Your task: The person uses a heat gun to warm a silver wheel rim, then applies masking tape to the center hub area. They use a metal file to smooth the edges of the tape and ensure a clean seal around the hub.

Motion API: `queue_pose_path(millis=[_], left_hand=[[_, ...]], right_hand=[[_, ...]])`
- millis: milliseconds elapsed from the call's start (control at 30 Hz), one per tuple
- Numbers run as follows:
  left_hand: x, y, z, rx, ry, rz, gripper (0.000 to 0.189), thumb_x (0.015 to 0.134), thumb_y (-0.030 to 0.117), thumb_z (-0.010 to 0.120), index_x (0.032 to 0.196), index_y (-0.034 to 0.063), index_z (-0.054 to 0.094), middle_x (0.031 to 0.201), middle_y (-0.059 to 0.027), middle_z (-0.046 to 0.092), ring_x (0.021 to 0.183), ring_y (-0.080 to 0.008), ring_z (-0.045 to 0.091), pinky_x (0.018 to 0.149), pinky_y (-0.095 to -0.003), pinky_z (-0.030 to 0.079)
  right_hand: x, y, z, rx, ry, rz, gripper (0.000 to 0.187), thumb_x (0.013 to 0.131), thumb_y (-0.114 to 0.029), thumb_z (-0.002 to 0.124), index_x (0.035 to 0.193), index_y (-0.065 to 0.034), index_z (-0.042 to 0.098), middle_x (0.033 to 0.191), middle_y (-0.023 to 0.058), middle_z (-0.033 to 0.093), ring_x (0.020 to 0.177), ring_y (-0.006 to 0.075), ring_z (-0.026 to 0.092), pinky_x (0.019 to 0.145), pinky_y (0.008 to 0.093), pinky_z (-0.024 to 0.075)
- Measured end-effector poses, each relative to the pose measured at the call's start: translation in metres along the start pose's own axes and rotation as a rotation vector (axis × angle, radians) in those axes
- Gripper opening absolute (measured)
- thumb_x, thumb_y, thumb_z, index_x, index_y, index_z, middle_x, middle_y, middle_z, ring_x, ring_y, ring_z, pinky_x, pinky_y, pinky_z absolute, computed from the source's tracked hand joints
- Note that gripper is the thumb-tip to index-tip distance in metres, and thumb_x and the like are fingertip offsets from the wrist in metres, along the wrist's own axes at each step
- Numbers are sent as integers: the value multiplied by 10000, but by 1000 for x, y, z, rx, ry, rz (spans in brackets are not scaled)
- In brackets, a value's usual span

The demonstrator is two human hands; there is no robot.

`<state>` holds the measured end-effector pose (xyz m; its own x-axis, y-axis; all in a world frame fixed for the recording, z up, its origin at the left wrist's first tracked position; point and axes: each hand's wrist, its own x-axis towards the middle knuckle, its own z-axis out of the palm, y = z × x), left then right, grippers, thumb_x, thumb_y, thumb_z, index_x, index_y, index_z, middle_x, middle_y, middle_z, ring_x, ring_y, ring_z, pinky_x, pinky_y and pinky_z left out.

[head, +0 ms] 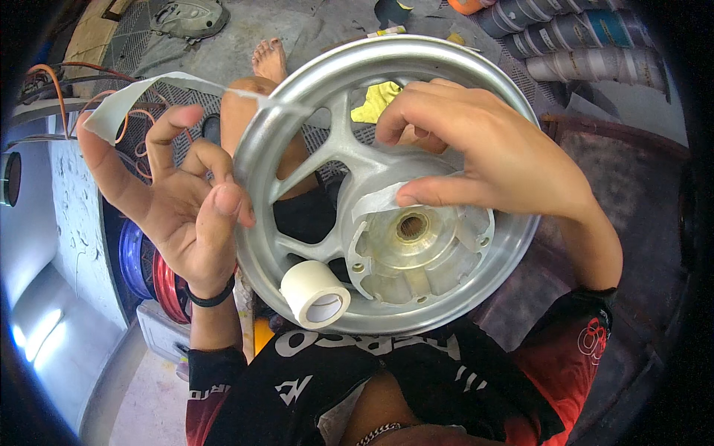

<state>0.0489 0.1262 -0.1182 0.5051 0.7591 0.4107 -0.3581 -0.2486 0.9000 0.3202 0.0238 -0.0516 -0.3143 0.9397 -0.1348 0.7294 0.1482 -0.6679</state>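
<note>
A silver spoked metal wheel rim (357, 139) lies before me, its hub facing up. A roll of white masking tape (315, 292) rests on the rim's near left edge. At the left, my left hand (184, 195) is raised with fingers spread; a torn strip of white tape (120, 108) clings to its index fingertip and trails right over the rim. My right hand (474, 139) reaches over the hub, its thumb pressing a piece of tape (379, 202) onto the hub's raised edge. Its curled fingers hang over the spokes, and what lies beneath them is partly hidden.
Blue (134, 259) and red (170, 287) wheel rims stand at the left. Orange hoses (56, 83) run at upper left. A grey cover part (189, 19) lies on the floor. Stacked cups (585, 33) are at upper right. A yellow cloth (374, 103) shows through the spokes.
</note>
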Motion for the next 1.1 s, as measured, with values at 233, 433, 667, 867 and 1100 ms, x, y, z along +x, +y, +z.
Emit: queue_pose_path(millis=[233, 433, 667, 867, 1100], left_hand=[[18, 0, 2, 58, -49, 35, 1014, 941, 10, 641, 1661, 355, 16, 1443, -250, 406, 855, -133, 527, 606, -215, 528], [66, -15, -2, -65, -132, -15, 1023, 929, 125, 702, 1659, 350, 21, 1481, -360, 423, 1225, -357, 595, 1023, -441, 502], [129, -58, 49, -738, -582, -436, 951, 980, 199, 719, 1668, 251, 66, 1535, -261, 451, 1318, -411, 573, 1049, -498, 522], [132, -65, 64, -738, -700, -405, 888, 977, 246, 652, 1640, 418, 87, 1539, -396, 349, 1363, -521, 491, 1066, -548, 502], [97, 0, 25, -569, -393, -252, 927, 968, 155, 654, 1653, 373, 69, 1562, -366, 348, 1253, -393, 625, 1020, -454, 558]], right_hand=[[17, -11, 14, -92, 110, -60, 518, 766, -381, 853, 1101, -57, 627, 1018, 86, 635, 996, 311, 598, 865, 398, 480], [-52, -9, -13, -87, 540, -54, 538, 908, -390, 759, 1270, -24, 606, 1292, 156, 622, 1161, 273, 611, 1004, 395, 470], [-201, -26, 189, 311, 1548, 727, 578, 1095, -354, 426, 1530, 18, 343, 1569, 232, 414, 1446, 309, 414, 1205, 453, 302], [-156, -82, 262, 786, 1577, 672, 741, 1082, -520, 394, 1596, -14, 225, 1514, 161, 436, 1363, 263, 458, 1176, 411, 313], [-174, -25, 177, 886, 1546, 441, 611, 1119, -449, 376, 1519, 12, 416, 1398, 133, 571, 1234, 200, 576, 1081, 353, 440]])
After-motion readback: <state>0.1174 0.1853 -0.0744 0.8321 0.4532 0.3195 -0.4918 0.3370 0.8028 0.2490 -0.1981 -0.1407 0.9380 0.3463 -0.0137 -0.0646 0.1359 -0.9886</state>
